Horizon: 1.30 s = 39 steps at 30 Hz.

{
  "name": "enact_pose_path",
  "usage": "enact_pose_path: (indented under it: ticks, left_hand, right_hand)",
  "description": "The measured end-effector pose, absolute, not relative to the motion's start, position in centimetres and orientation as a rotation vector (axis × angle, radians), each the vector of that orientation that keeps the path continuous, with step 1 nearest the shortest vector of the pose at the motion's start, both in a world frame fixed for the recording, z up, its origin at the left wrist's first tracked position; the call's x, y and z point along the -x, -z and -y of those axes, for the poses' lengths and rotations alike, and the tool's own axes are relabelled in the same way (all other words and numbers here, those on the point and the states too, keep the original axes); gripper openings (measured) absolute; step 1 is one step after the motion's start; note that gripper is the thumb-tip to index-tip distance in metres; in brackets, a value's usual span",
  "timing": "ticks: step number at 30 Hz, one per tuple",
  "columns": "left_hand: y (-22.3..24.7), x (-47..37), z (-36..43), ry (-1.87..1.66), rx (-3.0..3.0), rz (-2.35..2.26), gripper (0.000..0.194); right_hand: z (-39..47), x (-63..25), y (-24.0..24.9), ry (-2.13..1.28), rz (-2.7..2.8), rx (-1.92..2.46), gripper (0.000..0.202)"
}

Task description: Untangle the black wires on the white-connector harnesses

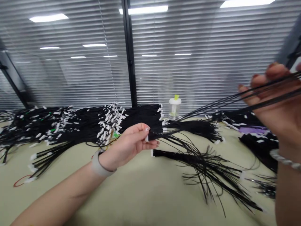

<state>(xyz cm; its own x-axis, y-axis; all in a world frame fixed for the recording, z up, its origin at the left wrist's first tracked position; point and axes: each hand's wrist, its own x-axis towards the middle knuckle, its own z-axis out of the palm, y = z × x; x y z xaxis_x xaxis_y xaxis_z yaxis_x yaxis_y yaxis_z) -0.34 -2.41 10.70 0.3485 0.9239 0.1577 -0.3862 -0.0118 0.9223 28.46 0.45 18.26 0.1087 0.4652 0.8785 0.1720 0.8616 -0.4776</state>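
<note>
Near the middle of the table, my left hand [136,138] pinches a black wire harness [154,135] close to its white connector. From there the harness's long wires stretch up to the right in straight lines. They cross the palm of my raised right hand [275,94], which is partly cut off by the frame edge. Its fingers are curled and slightly apart, with the wires running along them; the grip itself is partly out of view. Below, another black harness bundle [174,154] lies on the table with its white connector to the left and loose wires fanned out.
Piles of black harnesses with white connectors [110,122] line the back of the table [141,194]. A clear jar with a white lid [174,108] stands against the window blinds [188,56]. A red loop [22,181] lies at left, and something purple [252,129] at right.
</note>
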Motion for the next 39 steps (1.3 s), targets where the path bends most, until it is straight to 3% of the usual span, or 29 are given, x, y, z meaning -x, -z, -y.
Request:
enact_pose_path:
  ticks: [3,8,14,16,19,23,27,31,39]
  left_hand:
    - [-9.5,0.1,2.9,-1.097,-1.057,-0.555,0.007]
    - [-9.7,-0.7,4.3,-1.151,-1.25,-0.598,0.047]
    - [-13.4,-1.8,4.4,-1.478,-1.927,-1.102,0.016]
    - [-14.4,-2.2,4.2,-1.408,-2.121,-1.169,0.019]
    - [-15.2,-2.9,4.1,-1.015,-2.361,-1.24,0.029]
    - [-14.7,-4.1,3.6,-0.791,-2.407,-1.134,0.02]
    - [-14.2,-4.5,2.6,-0.886,-2.129,-1.108,0.014]
    - [-14.3,-4.2,1.9,-1.258,-1.833,-1.115,0.021]
    - [-13.1,-5.6,1.9,-1.326,-2.129,-1.178,0.028]
  right_hand:
    - [-0.2,-26.6,-18.7,-0.803,1.117,0.415,0.037]
    - [-1.8,-25.2,-18.4,-0.953,0.9,0.404,0.03]
    - [-2.2,-25.1,-16.7,-1.088,1.524,0.409,0.02]
    - [-1.4,-24.5,-16.1,-1.058,1.699,0.411,0.023]
    - [0.0,-23.2,-15.5,-0.963,1.951,0.45,0.027]
    - [1.2,-21.6,-15.4,-0.678,2.268,0.679,0.028]
    - [0.5,-21.2,-15.1,-0.558,2.29,0.793,0.044]
    - [-0.8,-21.2,-14.5,-0.471,2.057,0.761,0.045]
    - [-1.7,-21.5,-14.3,-0.462,1.919,0.738,0.044]
